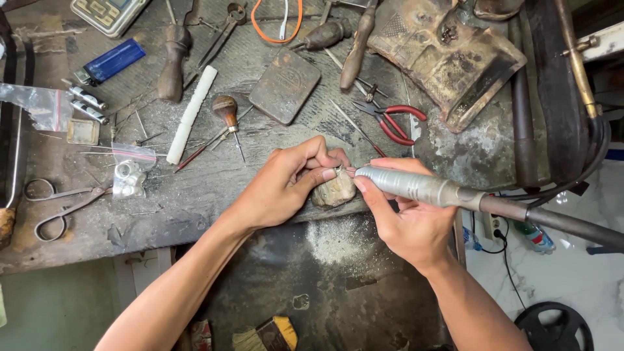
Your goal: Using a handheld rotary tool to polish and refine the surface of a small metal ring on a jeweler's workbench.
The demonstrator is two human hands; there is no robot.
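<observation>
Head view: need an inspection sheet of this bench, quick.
Surface: worn bench, dusty, filings below the peg.
Job's things: small metal piece on worn wooden peg; rotary handpiece tip against it.
Clutter: red pliers, scissors, blue lighter, white rod, gravers.
Hands: left hand pinches the piece; right hand grips the handpiece.
Cables: dark hose; orange loop.
Surroundings: pale floor, brush.

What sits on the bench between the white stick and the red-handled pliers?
In the head view, a wooden-knobbed graver lies right of the white stick, then a dark square block, with thin metal rods just before the red-handled pliers.
</observation>
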